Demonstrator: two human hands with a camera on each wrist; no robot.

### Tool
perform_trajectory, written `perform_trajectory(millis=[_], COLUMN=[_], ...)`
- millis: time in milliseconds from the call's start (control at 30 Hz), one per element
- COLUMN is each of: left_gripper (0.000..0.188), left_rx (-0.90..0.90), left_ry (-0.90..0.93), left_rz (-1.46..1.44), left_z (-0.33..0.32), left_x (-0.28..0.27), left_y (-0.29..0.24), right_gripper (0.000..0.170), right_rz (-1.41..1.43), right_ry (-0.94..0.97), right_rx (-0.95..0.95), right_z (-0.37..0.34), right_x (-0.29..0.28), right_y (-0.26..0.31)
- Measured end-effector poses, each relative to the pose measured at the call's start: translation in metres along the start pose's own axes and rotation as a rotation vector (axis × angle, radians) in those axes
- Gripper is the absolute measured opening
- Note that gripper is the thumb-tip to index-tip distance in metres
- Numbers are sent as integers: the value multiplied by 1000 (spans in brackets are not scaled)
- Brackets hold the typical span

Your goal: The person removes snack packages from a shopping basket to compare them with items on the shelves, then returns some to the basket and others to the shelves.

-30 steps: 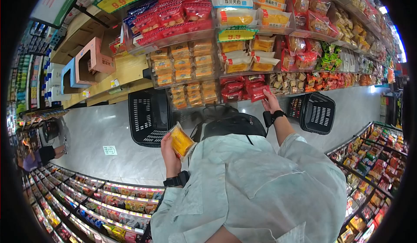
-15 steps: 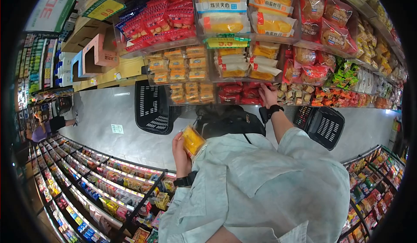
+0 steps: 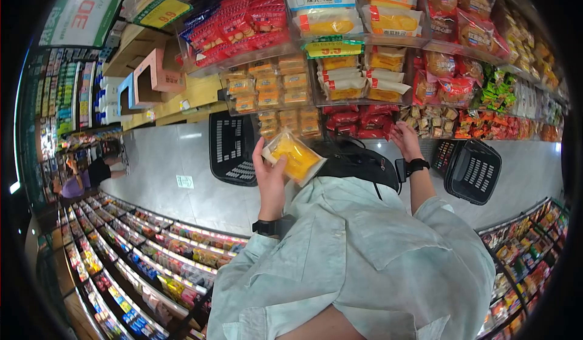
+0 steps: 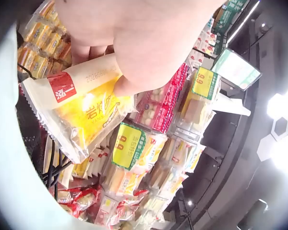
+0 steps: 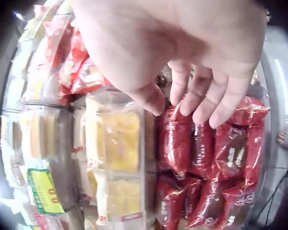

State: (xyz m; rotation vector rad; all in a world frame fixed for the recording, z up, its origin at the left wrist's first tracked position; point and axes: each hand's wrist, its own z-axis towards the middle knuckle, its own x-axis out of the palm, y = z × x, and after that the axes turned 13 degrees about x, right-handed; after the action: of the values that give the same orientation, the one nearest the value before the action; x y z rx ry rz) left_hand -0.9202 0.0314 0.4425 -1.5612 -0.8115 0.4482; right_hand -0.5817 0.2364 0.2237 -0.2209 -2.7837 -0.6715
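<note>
My left hand pinches a clear-and-white packet of yellow bread by its edge, thumb on the front. In the left wrist view the packet shows a red label and a printed date, with the left hand above it. At the lowest shelf row, my right hand is beside a bin of red packets. The right wrist view has the right hand over shiny red packets, its thumb and loosely bent fingers apart, fingertips right at the top of them.
Bins of orange-wrapped cakes and white bread packets fill the shelves ahead. Black baskets stand on the floor at both sides. A black bag is at my front. A person is far left.
The left hand has raised the bread packet up and rightward toward the shelf. The right hand, earlier holding a red packet, has put it among the others and loosened its fingers.
</note>
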Motion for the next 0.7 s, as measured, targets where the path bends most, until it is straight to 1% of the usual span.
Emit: perform_trajectory(millis=[67,133,233,267,300,367,400,433,500,533,633,667,700], left_gripper=[73,79,81,77,75,70,62,61,59,58,58,59,59], left_rx=[-12,-36,-16,-53,-29,17,-37,-94,-208,-275,-330,-430,-491], left_ry=[56,109,273,335,413,556,609,630,671,679,768,805,876], left_rz=[12,9,-21,58,73,89,7,-49,-155,-191,-293,-316,-303], left_z=[4,9,16,15,16,14,11,7,1,-1,-10,-16,-20], left_x=[4,5,-6,-10,-17,-27,-32,-36,-44,-50,-58,-62,-65], left_y=[-12,-22,-26,-34,-34,-32,-31,-30,-27,-18,1,0,2], right_gripper=[25,26,34,38,43,53,61,61,56,54,50,50,50], right_rz=[-61,-139,-338,-406,-480,-470,-525,-566,-501,-487,-424,-394,-362], right_ry=[39,46,211,294,375,531,546,538,581,519,347,298,252], right_rx=[-72,-156,-308,-362,-411,-326,-278,-227,-115,-139,-201,-217,-236], right_z=[-36,-90,-160,-181,-202,-245,-261,-270,-278,-279,-287,-293,-298], right_x=[20,60,106,121,135,166,179,185,194,192,186,184,183], right_y=[12,26,29,23,15,-9,-21,-39,-71,-86,-118,-125,-130])
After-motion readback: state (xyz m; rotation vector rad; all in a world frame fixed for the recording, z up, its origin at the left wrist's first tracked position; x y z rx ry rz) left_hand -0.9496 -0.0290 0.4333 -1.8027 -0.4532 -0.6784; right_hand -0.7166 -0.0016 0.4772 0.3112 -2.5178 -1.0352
